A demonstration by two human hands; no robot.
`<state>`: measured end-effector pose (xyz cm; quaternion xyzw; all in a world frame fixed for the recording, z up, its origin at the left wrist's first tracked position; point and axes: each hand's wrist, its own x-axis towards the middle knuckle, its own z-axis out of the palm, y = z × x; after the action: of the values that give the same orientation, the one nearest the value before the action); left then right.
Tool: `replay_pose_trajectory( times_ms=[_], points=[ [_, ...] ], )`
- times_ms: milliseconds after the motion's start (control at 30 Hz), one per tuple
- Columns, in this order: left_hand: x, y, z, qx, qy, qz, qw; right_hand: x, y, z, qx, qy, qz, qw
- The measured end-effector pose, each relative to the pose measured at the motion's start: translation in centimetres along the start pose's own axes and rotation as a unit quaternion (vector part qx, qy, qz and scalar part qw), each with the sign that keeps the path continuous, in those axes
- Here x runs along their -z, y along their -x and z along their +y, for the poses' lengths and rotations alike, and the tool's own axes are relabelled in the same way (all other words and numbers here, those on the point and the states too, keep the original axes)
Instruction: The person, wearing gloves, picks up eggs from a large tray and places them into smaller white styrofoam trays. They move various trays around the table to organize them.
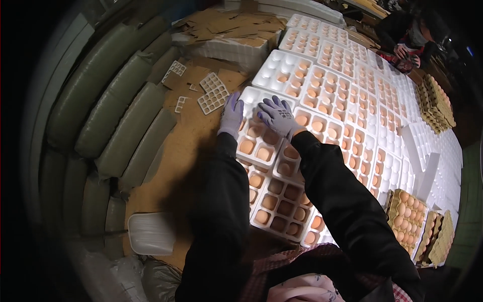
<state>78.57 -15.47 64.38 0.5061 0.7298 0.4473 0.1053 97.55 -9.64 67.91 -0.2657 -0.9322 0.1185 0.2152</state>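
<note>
Both of my hands wear pale knitted gloves with purple fingertips. My left hand [231,115] lies along the left edge of a white foam egg tray [252,99], its fingers pointing away from me. Over the same tray my right hand [278,116] is spread, fingers apart, with no egg visible in it; what is under its palm is hidden. Brown eggs, such as one egg [247,146], sit in the tray's near pockets. Around it, many more foam trays [281,68] hold brown eggs in some pockets, and my sleeves hide part of them.
Cardboard egg flats with eggs [409,217] stand at the right, and more flats [436,104] farther back. Foam strips [428,175] lie on trays. Foam pieces [213,93] lie on the floor at left, beside long wrapped bundles [113,102]. A co-worker's hands [407,54] are at upper right.
</note>
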Motion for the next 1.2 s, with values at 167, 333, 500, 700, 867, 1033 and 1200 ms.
replay_pose_trajectory(
  times_ms=[167,333,500,700,867,1033,1200],
  points=[
    [-3.3,0.4,1.7,0.088,-0.402,-0.169,0.896,11.3,15.1,-3.9,-0.091,-0.323,0.095,0.937],
    [-8.8,6.6,12.1,-0.095,-0.099,-0.095,0.986,19.3,35.9,-4.3,-0.23,-0.126,0.166,0.951],
    [-17.0,26.2,33.8,-0.197,0.262,-0.453,0.829,25.8,52.0,-0.4,-0.474,0.173,0.211,0.837],
    [-24.8,37.9,39.0,-0.445,-0.057,-0.394,0.802,27.4,56.1,3.3,-0.424,0.051,0.064,0.902],
    [-26.4,35.1,37.6,-0.036,0.396,-0.449,0.8,31.9,55.9,2.8,-0.458,-0.484,0.427,0.611],
    [-26.4,34.5,41.0,-0.381,-0.064,-0.36,0.849,28.2,53.6,7.9,-0.378,0.173,-0.07,0.907],
    [-28.0,35.0,41.2,-0.38,-0.085,-0.426,0.817,30.8,54.6,9.1,-0.408,0.003,-0.027,0.913]
  ],
)
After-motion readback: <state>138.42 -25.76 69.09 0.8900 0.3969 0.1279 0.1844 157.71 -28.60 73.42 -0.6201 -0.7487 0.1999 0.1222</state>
